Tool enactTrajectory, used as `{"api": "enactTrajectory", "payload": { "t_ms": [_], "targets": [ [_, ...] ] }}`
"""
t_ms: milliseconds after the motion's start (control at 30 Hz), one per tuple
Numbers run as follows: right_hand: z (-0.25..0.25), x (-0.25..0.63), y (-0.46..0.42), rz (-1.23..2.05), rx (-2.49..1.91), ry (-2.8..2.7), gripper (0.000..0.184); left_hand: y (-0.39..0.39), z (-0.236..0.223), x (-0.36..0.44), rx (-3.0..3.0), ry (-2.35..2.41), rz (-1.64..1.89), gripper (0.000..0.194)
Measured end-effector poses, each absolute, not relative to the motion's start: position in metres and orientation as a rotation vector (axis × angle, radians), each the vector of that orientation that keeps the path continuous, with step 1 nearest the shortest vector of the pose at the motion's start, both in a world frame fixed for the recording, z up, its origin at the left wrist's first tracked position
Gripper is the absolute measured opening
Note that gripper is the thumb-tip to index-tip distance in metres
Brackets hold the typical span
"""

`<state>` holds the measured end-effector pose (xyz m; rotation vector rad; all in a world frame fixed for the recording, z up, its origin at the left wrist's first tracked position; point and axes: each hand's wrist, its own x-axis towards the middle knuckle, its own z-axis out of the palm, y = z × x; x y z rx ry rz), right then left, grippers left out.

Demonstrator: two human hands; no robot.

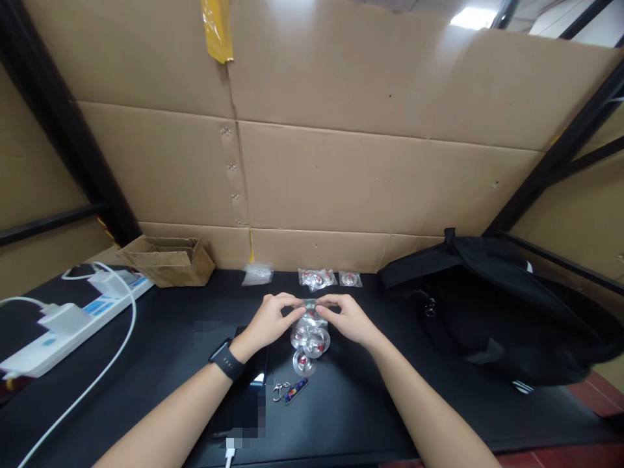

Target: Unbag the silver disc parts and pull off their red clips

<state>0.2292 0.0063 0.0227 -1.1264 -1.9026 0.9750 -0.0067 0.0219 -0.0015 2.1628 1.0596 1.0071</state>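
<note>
on worktop [361, 416]: power strip [95, 309] left, bag [511, 312] right, discs [316, 342] between; keychain [296, 390] before discs, carton [170, 268] back left.

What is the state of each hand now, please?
Left hand: closed, holding one side of a clear plastic packet.
Right hand: closed, holding its other side.

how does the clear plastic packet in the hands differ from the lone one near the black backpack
The held clear plastic packet is pinched by the left hand and right hand; the lone clear plastic packet lies on the black table. The held packet is partly covered; the lone packet shows whole. Both show red.
</note>
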Motion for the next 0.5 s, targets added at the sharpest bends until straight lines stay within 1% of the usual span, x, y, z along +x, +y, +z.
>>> {"api": "enactTrajectory", "payload": {
  "t_ms": [167,233,500],
  "targets": [
    [0.0258,0.2292,0.0045,0.723,-1.285,-1.995,0.025,0.021,-0.0022,-0.0054,2.172,1.069,0.998,0.029],
    [0.0279,0.2294,0.0034,0.669,-1.305,-2.031,0.024,0.0208,-0.0016,-0.0053,2.181,1.06,0.987,0.029],
    [0.0299,0.2302,0.0029,0.714,-1.23,-2.021,0.026,0.0191,0.003,-0.0051,2.18,1.037,0.985,0.027]
  ]
}}
